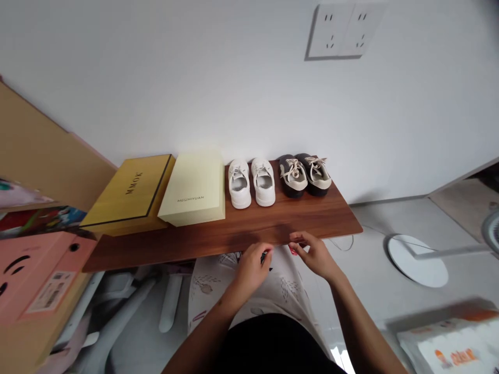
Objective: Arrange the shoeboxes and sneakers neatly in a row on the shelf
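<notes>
Both my hands hover at the front edge of a narrow dark wooden shelf (pixel 218 236). My left hand (pixel 253 265) has its fingers curled around a small dark object I cannot make out. My right hand (pixel 314 252) sits just right of it, fingers pinched together near the shelf edge, with something small and red showing by the fingertips. On the shelf stand a pair of white shoes (pixel 251 182) and a pair of dark shoes with beige laces (pixel 304 174), toes toward me. Left of them lie a cream shoebox (pixel 195 189) and a yellow shoebox (pixel 132 192).
A white wall with a double socket (pixel 343 31) rises behind the shelf. A pink box (pixel 35 275) and a cardboard surface stand at the left. A white round lamp base (pixel 417 259) rests on the floor at right, a printed package (pixel 448 348) at bottom right.
</notes>
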A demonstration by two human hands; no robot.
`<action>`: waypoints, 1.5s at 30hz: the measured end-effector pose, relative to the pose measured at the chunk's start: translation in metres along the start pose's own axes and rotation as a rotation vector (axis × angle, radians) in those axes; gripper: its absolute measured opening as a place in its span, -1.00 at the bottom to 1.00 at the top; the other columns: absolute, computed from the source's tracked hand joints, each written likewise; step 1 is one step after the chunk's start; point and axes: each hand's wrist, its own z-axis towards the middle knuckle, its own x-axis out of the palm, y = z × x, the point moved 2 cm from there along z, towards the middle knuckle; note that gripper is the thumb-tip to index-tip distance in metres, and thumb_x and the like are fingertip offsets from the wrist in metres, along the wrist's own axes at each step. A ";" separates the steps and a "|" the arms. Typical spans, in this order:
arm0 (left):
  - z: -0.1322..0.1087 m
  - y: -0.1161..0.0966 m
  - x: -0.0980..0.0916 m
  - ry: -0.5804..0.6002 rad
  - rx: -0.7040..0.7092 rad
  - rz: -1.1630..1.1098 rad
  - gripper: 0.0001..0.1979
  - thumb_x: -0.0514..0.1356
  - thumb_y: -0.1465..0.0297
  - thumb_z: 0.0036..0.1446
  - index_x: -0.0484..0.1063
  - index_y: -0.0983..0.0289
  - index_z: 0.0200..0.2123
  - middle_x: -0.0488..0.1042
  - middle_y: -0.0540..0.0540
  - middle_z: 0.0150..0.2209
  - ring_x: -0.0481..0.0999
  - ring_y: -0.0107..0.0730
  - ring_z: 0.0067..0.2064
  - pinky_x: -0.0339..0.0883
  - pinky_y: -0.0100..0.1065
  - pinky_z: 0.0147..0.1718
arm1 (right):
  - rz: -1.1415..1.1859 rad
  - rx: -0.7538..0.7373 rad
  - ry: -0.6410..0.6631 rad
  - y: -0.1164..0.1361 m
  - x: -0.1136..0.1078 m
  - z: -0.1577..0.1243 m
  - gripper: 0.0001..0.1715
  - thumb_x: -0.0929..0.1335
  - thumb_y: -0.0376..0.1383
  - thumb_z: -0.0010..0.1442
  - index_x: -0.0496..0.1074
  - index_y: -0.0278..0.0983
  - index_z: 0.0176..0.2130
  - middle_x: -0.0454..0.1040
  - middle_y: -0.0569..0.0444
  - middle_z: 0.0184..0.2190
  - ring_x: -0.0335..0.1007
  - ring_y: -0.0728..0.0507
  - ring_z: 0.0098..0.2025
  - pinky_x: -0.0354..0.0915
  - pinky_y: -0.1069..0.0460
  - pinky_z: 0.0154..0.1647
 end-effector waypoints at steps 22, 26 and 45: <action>0.228 -0.052 0.067 -0.148 -0.295 -0.531 -0.63 -0.01 0.19 0.38 0.27 0.18 0.16 0.46 0.18 0.07 0.50 -0.33 0.03 0.45 -0.24 -0.02 | 0.350 0.366 -0.590 -0.072 -0.104 0.163 -0.39 -0.05 0.00 0.31 0.09 -0.18 0.20 0.45 -0.07 -0.12 0.51 -0.23 -0.13 0.49 -0.15 -0.25; 0.220 -0.053 0.086 -0.075 -0.495 -0.908 -0.66 -0.08 0.23 0.41 0.16 0.15 0.18 0.44 0.16 0.06 0.58 -0.48 -0.15 0.51 -0.38 -0.20 | 0.316 0.526 -0.579 -0.072 -0.096 0.157 -0.32 -0.02 -0.02 0.30 -0.08 -0.20 0.31 0.34 -0.20 0.09 0.55 -0.19 -0.27 0.49 -0.10 -0.36; 0.162 0.032 -0.051 -0.533 -0.202 0.195 -0.87 0.12 0.38 0.23 0.39 0.31 -0.22 0.44 0.33 -0.07 0.42 -0.01 0.08 0.25 -0.07 0.11 | -0.255 -0.055 -0.375 0.042 0.070 0.158 -0.63 0.34 -0.12 0.21 0.38 -0.30 -0.07 0.20 -0.31 0.23 0.21 -0.37 0.23 0.26 -0.26 0.16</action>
